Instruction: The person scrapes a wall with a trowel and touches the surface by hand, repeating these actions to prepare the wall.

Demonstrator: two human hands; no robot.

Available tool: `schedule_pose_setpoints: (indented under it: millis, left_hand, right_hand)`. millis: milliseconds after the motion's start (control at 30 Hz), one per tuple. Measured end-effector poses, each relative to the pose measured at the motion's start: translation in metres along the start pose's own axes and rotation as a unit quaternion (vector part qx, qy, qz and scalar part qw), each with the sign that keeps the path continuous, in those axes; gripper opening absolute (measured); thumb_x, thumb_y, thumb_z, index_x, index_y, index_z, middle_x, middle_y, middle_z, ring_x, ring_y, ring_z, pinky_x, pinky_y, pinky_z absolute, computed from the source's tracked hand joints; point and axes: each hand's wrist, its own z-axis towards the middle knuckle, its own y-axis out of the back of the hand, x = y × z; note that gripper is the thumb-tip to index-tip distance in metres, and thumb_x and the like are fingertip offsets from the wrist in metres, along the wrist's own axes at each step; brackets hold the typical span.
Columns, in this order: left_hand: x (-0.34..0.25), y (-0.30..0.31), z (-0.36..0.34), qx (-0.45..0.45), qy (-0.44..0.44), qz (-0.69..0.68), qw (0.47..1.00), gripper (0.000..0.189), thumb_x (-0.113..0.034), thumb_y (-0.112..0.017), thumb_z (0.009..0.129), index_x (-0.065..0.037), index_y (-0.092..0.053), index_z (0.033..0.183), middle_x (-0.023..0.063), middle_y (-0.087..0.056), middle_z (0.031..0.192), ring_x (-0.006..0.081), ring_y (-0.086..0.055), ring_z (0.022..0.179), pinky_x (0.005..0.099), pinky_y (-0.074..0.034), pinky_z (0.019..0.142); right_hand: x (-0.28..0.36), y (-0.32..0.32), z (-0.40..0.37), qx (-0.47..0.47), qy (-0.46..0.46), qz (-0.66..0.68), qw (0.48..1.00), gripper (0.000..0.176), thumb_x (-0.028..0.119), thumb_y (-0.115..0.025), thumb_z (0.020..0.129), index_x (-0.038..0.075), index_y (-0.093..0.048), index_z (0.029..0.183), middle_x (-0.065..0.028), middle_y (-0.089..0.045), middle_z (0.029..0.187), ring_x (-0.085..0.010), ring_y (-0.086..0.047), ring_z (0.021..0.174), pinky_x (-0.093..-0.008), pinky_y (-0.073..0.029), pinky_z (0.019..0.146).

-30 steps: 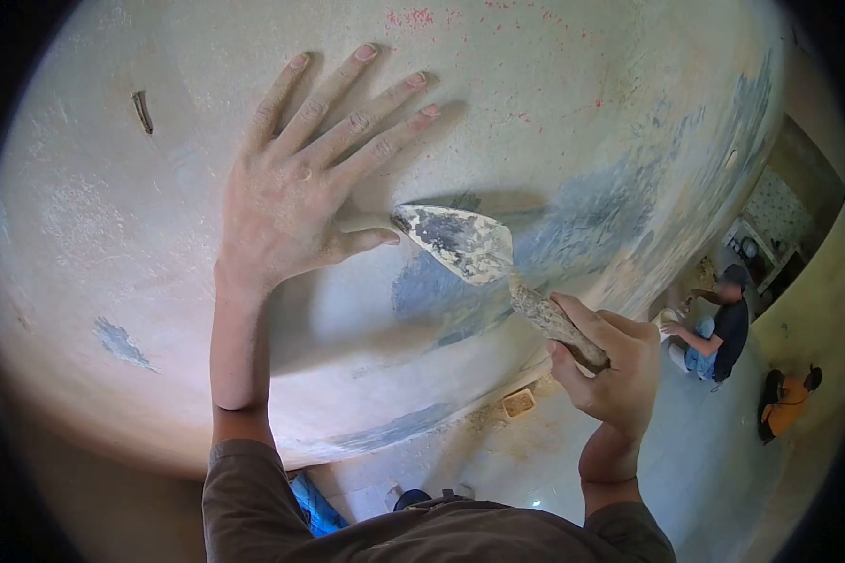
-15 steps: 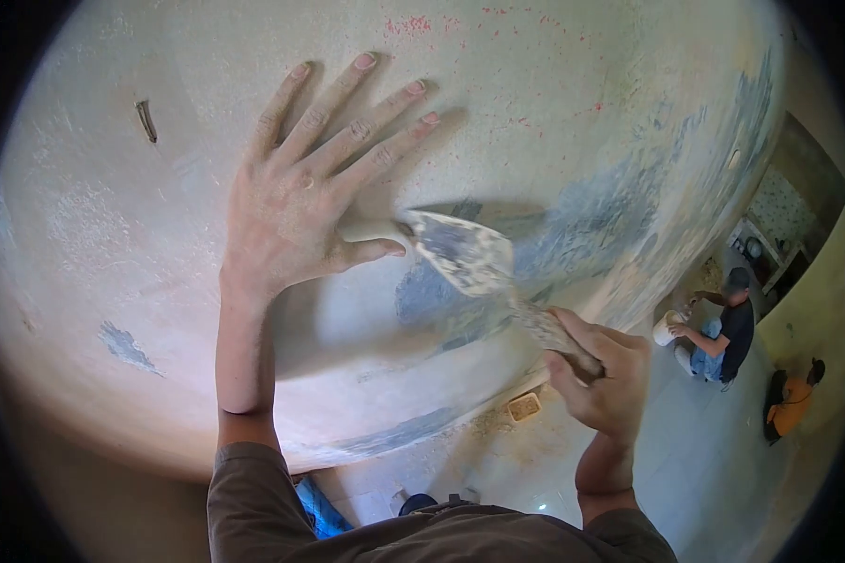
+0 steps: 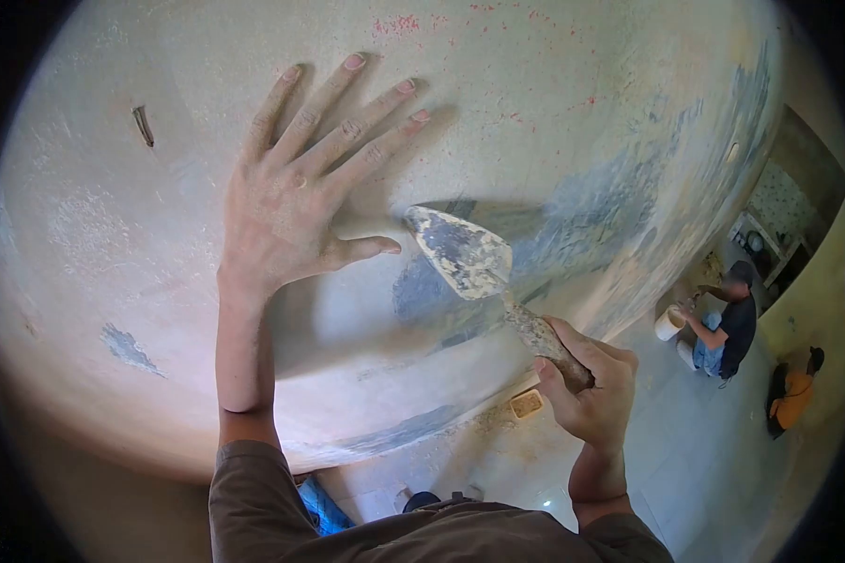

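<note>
My left hand (image 3: 286,192) lies flat with spread fingers against the pale wall (image 3: 498,56), dust on its skin. Wrapped round the crusted handle of a trowel (image 3: 465,258) is my right hand (image 3: 591,380). The trowel's pointed blade, spotted with dried plaster, is at the wall, its tip just right of my left thumb. Around and behind the blade the wall shows a dark grey scraped patch (image 3: 591,216) where the pale coat is gone.
A bent metal piece (image 3: 143,126) sticks out of the wall at upper left. On the floor below stands a small yellowish tray (image 3: 526,403). To the right one person (image 3: 732,324) crouches with a white bucket (image 3: 669,322); another in orange (image 3: 793,399) is behind. Blue material (image 3: 324,507) lies near my feet.
The trowel and my right hand have shifted slightly left and down, and the blade is less blurred. My left hand keeps its place on the wall. The crouching person's hands have moved at the bucket.
</note>
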Motion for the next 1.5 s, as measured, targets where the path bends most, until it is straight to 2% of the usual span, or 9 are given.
schedule_pose_setpoints:
  millis: [133, 233, 333, 433, 1033, 1133, 1233, 1333, 1500]
  left_hand:
    - [0.000, 0.002, 0.001, 0.004, 0.003, 0.005, 1.000, 0.126, -0.061, -0.082, 0.033, -0.043, -0.038, 0.150, -0.0150, -0.038, 0.157, 0.0184, -0.027, 0.150, 0.0493, -0.018, 0.128]
    - [0.001, 0.000, 0.000, -0.001, 0.000, 0.003, 1.000, 0.127, -0.061, -0.083, 0.034, -0.043, -0.037, 0.150, -0.0151, -0.038, 0.157, 0.0182, -0.027, 0.150, 0.0491, -0.017, 0.128]
    - [0.002, -0.001, 0.002, -0.010, -0.014, 0.041, 0.999, 0.121, -0.080, -0.071, 0.035, -0.037, -0.047, 0.146, -0.0113, -0.044, 0.154, 0.0227, -0.030, 0.149, 0.0521, -0.015, 0.127]
    - [0.001, 0.001, 0.001, 0.004, 0.002, 0.010, 1.000, 0.127, -0.064, -0.082, 0.033, -0.043, -0.036, 0.150, -0.0151, -0.039, 0.156, 0.0177, -0.027, 0.149, 0.0495, -0.017, 0.128]
    - [0.004, 0.001, 0.000, -0.013, -0.011, -0.007, 1.000, 0.122, -0.065, -0.078, 0.033, -0.040, -0.043, 0.148, -0.0128, -0.042, 0.155, 0.0196, -0.030, 0.149, 0.0513, -0.019, 0.127]
    - [0.007, -0.001, 0.001, -0.013, -0.032, 0.041, 0.999, 0.123, -0.090, -0.062, 0.035, -0.037, -0.049, 0.145, -0.0096, -0.046, 0.153, 0.0236, -0.031, 0.148, 0.0541, -0.016, 0.126]
    - [0.009, -0.005, -0.001, -0.017, -0.034, 0.039, 0.999, 0.124, -0.093, -0.060, 0.035, -0.037, -0.049, 0.145, -0.0096, -0.046, 0.153, 0.0240, -0.031, 0.148, 0.0541, -0.016, 0.126]
    - [0.007, -0.003, 0.000, -0.021, -0.036, 0.052, 0.998, 0.125, -0.095, -0.057, 0.035, -0.037, -0.049, 0.145, -0.0100, -0.046, 0.153, 0.0240, -0.030, 0.148, 0.0540, -0.016, 0.126]
    - [0.006, -0.004, 0.000, -0.016, -0.033, 0.040, 0.999, 0.128, -0.096, -0.056, 0.033, -0.037, -0.048, 0.145, -0.0103, -0.046, 0.153, 0.0243, -0.031, 0.148, 0.0542, -0.015, 0.126]
  right_hand:
    - [0.013, -0.008, 0.008, 0.029, -0.040, 0.009, 0.999, 0.040, 0.004, -0.076, 0.078, -0.005, -0.068, 0.117, -0.0159, -0.072, 0.080, -0.0176, -0.071, 0.065, -0.0273, -0.053, 0.057]
    - [0.009, -0.003, 0.003, 0.002, -0.024, 0.006, 1.000, 0.040, 0.002, -0.075, 0.078, -0.004, -0.068, 0.117, -0.0155, -0.072, 0.079, -0.0172, -0.071, 0.065, -0.0271, -0.053, 0.057]
    - [0.002, 0.000, -0.002, -0.002, -0.033, 0.026, 0.999, 0.040, 0.002, -0.075, 0.078, -0.004, -0.068, 0.117, -0.0151, -0.072, 0.079, -0.0166, -0.070, 0.065, -0.0267, -0.052, 0.057]
    - [0.000, -0.009, 0.000, -0.007, -0.028, 0.045, 0.999, 0.040, 0.003, -0.075, 0.078, -0.005, -0.068, 0.117, -0.0153, -0.071, 0.078, -0.0165, -0.071, 0.066, -0.0266, -0.052, 0.058]
    - [0.013, -0.024, 0.005, -0.006, -0.029, 0.077, 0.997, 0.039, 0.003, -0.074, 0.080, -0.005, -0.068, 0.118, -0.0140, -0.070, 0.075, -0.0120, -0.065, 0.062, -0.0250, -0.051, 0.059]
    - [0.001, -0.019, -0.010, -0.007, -0.040, 0.048, 0.998, 0.039, 0.003, -0.074, 0.080, -0.005, -0.067, 0.118, -0.0136, -0.070, 0.076, -0.0115, -0.065, 0.063, -0.0247, -0.050, 0.058]
    - [-0.004, -0.027, -0.018, -0.020, -0.052, 0.057, 0.997, 0.039, 0.003, -0.074, 0.080, -0.005, -0.068, 0.118, -0.0133, -0.069, 0.074, -0.0115, -0.064, 0.062, -0.0250, -0.049, 0.057]
    - [0.012, -0.028, -0.005, 0.015, -0.079, 0.047, 0.996, 0.039, 0.004, -0.074, 0.080, -0.005, -0.068, 0.118, -0.0135, -0.069, 0.073, -0.0115, -0.065, 0.062, -0.0260, -0.050, 0.056]
    - [0.006, -0.022, -0.017, -0.003, -0.061, 0.043, 0.997, 0.039, 0.006, -0.074, 0.080, -0.004, -0.068, 0.117, -0.0143, -0.068, 0.072, -0.0134, -0.065, 0.061, -0.0267, -0.050, 0.057]
